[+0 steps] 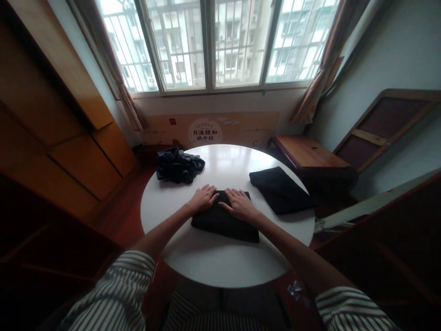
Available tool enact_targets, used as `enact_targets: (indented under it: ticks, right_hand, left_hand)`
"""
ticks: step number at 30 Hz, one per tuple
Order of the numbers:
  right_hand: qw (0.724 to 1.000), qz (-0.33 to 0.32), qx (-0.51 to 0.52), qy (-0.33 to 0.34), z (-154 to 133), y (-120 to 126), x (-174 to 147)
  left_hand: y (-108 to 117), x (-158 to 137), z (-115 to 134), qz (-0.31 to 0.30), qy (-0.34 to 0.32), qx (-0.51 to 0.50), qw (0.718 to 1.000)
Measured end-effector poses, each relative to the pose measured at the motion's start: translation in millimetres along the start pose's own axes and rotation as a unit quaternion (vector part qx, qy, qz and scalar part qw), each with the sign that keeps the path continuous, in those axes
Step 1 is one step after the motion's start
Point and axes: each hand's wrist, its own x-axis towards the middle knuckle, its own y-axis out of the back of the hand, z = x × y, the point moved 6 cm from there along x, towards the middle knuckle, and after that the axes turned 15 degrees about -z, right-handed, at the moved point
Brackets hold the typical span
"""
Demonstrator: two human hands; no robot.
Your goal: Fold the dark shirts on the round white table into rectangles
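Place: a room in a home
Signs: curtained window (213,43) facing flats, wooden cabinets (65,133), round white table (220,257), folded clothes (280,188), wooden bench (305,154)

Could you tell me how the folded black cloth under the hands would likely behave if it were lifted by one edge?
The black cloth would probably flop and unfold, being soft layered fabric. It looks light for its size, since it lies thin and flat. On the glossy white table it may slide easily if pushed; both the left hand and right hand press it flat.
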Motion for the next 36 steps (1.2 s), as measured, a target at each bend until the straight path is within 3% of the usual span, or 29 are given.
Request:
enact_targets:
  ticks: [7,11,15,18,20,22,24,26,28,31,33,34,36]
  right_hand:
    - [0.996,0.007,0.052,-0.074,24.6,-12.9,-33.3]
    - [0.995,0.0,0.089,-0.045,35.0,0.8,-32.6]
    - [0.969,-0.003,0.247,0.002,54.2,26.6,-22.3]
    - [0.935,-0.033,0.354,-0.006,65.9,32.3,-21.4]
    - [0.927,-0.05,0.371,-0.012,67.3,30.8,-27.3]
    - [0.925,-0.068,0.375,-0.014,63.4,26.3,-37.8]
    - [0.901,-0.142,0.41,-0.022,53.8,13.3,-51.0]
    - [0.849,-0.254,0.462,-0.029,39.2,-3.9,-66.2]
    - [0.805,-0.313,0.504,-0.037,28.1,-14.0,-78.1]
    - [0.802,-0.231,0.549,-0.045,30.5,-10.4,-78.2]
    - [0.782,-0.144,0.605,-0.047,38.8,-4.9,-72.3]
    - [0.758,-0.109,0.641,-0.044,42.7,-3.1,-68.6]
    - [0.687,-0.072,0.722,-0.037,46.7,-2.3,-59.9]
  left_hand:
    - [-8.9,-23.1,-30.9,0.1,0.01,-0.081,0.992]
    - [0.0,-22.3,-39.0,0.134,-0.034,-0.195,0.971]
    - [12.6,-6.9,-55.7,0.05,-0.058,-0.358,0.931]
    - [17.6,8.1,-65.8,-0.098,-0.036,-0.43,0.897]
    - [22.0,18.3,-66.2,-0.169,-0.035,-0.443,0.88]
    - [29.3,31.4,-60.6,-0.173,-0.046,-0.44,0.88]
    - [37.9,45.8,-48.2,-0.125,-0.061,-0.425,0.894]
    - [49.2,55.2,-29.8,-0.037,-0.087,-0.382,0.919]
    - [61.6,52.7,-10.0,0.061,-0.121,-0.321,0.937]
    - [74.9,24.9,3.4,0.174,-0.122,-0.242,0.947]
    - [79.8,-7.0,-7.5,0.253,-0.053,-0.218,0.941]
    - [79.4,-25.2,-17.5,0.29,-0.004,-0.223,0.931]
    - [67.7,-59.9,-40.9,0.319,0.098,-0.295,0.896]
